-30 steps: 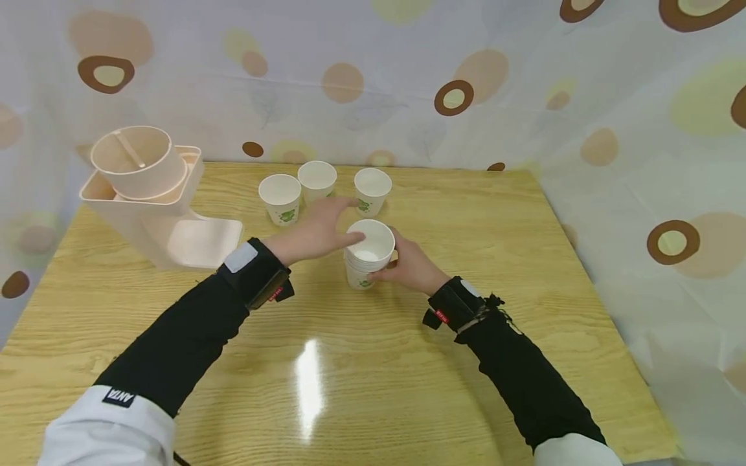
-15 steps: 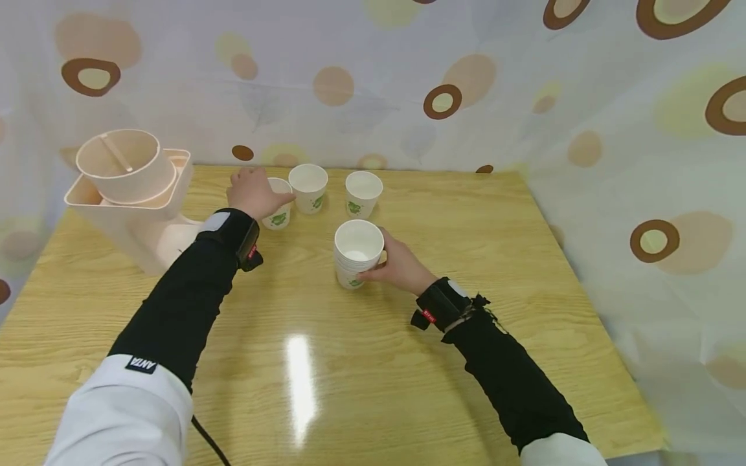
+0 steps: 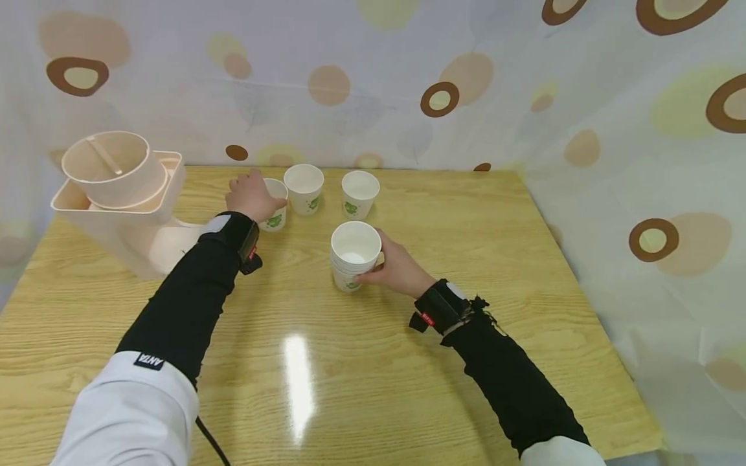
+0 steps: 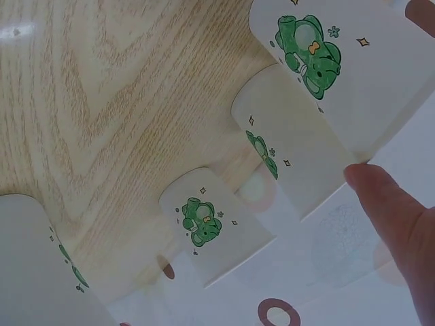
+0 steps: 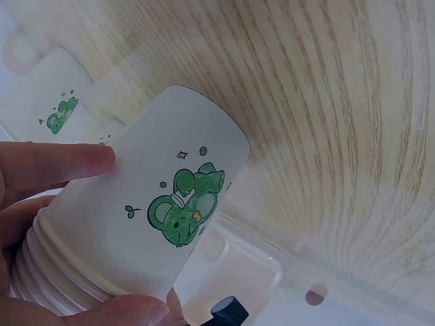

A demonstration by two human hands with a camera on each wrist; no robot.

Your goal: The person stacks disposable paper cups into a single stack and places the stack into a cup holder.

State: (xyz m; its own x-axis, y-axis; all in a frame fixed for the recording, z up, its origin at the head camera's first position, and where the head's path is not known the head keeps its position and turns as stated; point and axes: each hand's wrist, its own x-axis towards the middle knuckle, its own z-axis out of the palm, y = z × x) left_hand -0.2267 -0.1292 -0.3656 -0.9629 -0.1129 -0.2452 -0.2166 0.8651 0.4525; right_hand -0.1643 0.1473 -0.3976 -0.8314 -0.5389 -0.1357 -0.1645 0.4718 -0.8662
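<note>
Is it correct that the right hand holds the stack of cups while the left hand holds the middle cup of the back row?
Not quite. In the head view the left hand holds the leftmost cup of the row, not the middle one. The right hand does hold the stack of cups.

Lighting's pretty bright and even here, soft white from overhead. You can tell because there's a long glare streak on the glossy tabletop right in front of me, and another tiny hotspot in the corner of the left wrist view. Shadows are faint, just soft smudges under the cups. The head view bends at the edges, so the curtain looks stretched and a bit smeared out there. Wrist views are sharp on the wood grain, but my fingers are so close they're soft and blurry. The right wrist view washes out pale along its bottom edge.
</note>
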